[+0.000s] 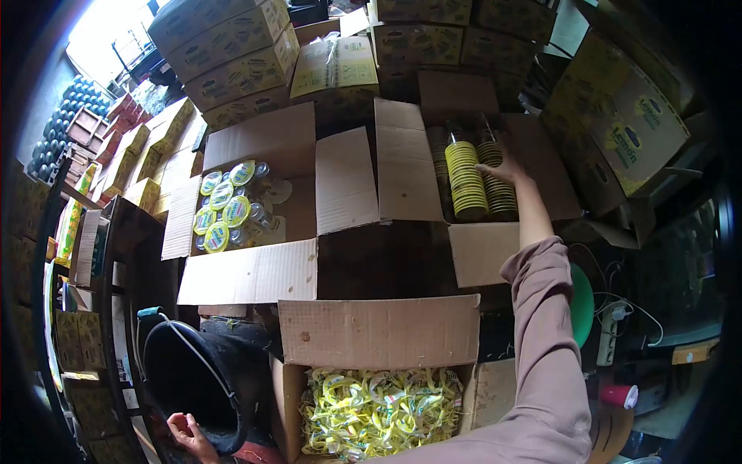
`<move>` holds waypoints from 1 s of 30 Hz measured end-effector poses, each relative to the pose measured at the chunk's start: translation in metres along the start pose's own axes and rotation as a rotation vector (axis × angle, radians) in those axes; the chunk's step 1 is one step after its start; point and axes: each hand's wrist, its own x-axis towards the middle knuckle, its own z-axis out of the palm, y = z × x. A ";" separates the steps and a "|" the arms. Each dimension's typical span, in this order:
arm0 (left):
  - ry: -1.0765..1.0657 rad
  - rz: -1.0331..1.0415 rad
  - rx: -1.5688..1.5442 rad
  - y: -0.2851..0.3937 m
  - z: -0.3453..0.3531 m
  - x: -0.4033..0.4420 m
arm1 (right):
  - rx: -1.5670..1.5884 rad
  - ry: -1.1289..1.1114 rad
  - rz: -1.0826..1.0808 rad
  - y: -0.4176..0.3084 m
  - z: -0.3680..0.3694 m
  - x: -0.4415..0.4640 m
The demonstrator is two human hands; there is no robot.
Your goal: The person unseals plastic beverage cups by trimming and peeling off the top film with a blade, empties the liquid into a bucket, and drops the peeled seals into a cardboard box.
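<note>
Yellow-rimmed cup stacks [467, 182] inside the right-hand carton [399, 166]; right hand [504, 166] over them, cannot tell whether gripping. Left hand [190, 436] well apart, loosely open, just beside black bucket [256, 371].

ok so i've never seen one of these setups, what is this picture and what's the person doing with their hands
There is no machine here, just a person's two bare hands. The single picture comes from a camera worn on the head, looking forward and down.

The right hand reaches into an open brown cardboard box, at tall stacks of round, yellow-rimmed pieces; whether it grips them is unclear. The left hand is low, by a black bucket, with nothing clearly held.

Another open cardboard box, further left, holds clear cups with printed yellow-green lids. The nearest cardboard box is full of tangled yellow strips.
</note>
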 end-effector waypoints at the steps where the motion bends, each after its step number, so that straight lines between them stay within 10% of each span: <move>1: -0.006 0.005 0.008 0.000 -0.001 0.000 | -0.032 -0.031 -0.011 0.001 0.001 0.001; 6: -0.015 0.020 0.035 0.000 0.000 0.002 | 0.299 0.032 0.014 0.024 0.025 0.008; 12: -0.025 0.028 0.011 -0.004 0.000 0.002 | 0.158 0.392 -0.058 0.023 0.051 -0.005; 23: -0.018 0.009 0.020 -0.002 0.000 0.002 | 0.021 0.384 -0.122 0.010 0.036 -0.009; 30: -0.028 0.029 0.016 0.002 0.001 0.001 | 0.160 0.183 0.403 0.053 0.046 0.002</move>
